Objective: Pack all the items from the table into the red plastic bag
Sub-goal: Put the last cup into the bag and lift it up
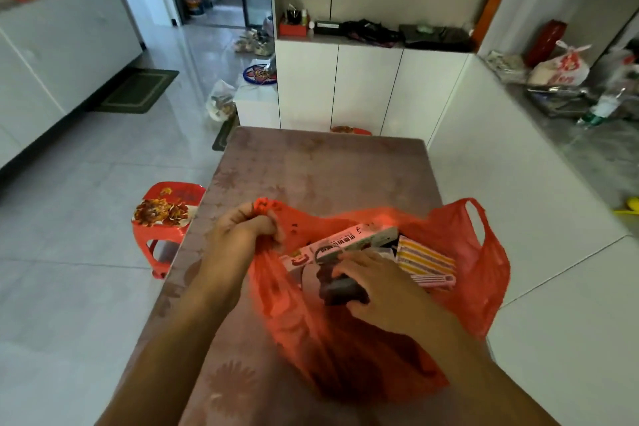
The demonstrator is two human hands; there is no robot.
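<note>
The red plastic bag [477, 273] lies open on the brown flowered table [321, 169]. My left hand [238, 235] grips the bag's left handle and holds the mouth up. My right hand [377, 284] reaches inside the bag, closed over a dark, blurred object [340, 285] with a ring at its top. Inside the bag lie a long pink and white box [349, 240] and a packet with yellow and purple stripes [425, 258]. The bag's right handle [475, 218] hangs free.
A red plastic stool [166, 214] stands by the table's left edge. White cabinets [366, 86] stand beyond the far edge, with a cluttered shelf above them. A grey counter [587, 149] with bags and bottles runs along the right. Tiled floor spreads to the left.
</note>
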